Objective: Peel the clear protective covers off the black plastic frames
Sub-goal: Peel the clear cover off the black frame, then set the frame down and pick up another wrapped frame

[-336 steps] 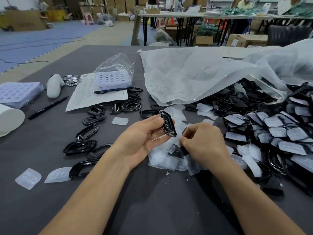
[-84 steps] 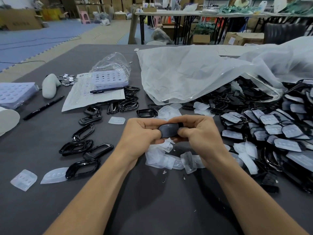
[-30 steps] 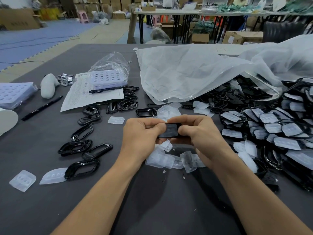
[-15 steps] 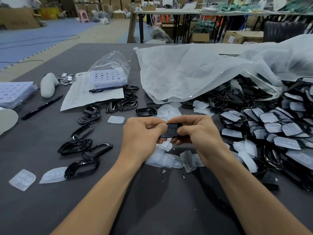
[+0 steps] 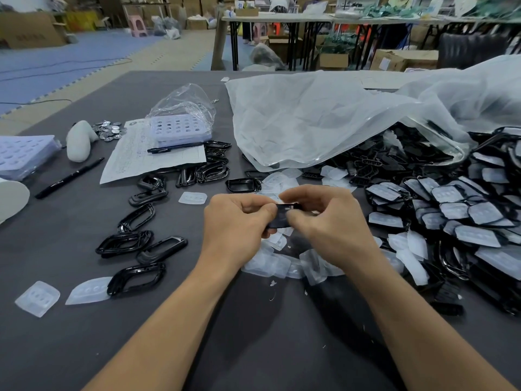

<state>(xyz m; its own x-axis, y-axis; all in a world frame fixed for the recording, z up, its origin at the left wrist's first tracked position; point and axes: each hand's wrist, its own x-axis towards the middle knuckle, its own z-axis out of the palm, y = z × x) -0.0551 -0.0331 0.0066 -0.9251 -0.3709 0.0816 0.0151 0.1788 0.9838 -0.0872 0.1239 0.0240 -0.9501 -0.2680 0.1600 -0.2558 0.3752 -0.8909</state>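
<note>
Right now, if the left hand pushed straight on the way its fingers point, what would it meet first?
The left hand points to the person's right, into the black frame it pinches. Just past that is the right hand, gripping the same frame. Nothing else seems to lie between, though depth is unclear.

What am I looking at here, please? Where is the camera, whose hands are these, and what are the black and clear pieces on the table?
No machine here: a person works with two bare hands. The camera sits on the person's head, looking forward and down, so both arms enter from below. The left hand and right hand together pinch one small black plastic frame above the dark grey table. Under them lies a heap of peeled clear plastic covers. Left lie bare glossy black frames; right, a pile of frames still covered, beside a large translucent plastic bag.
</note>
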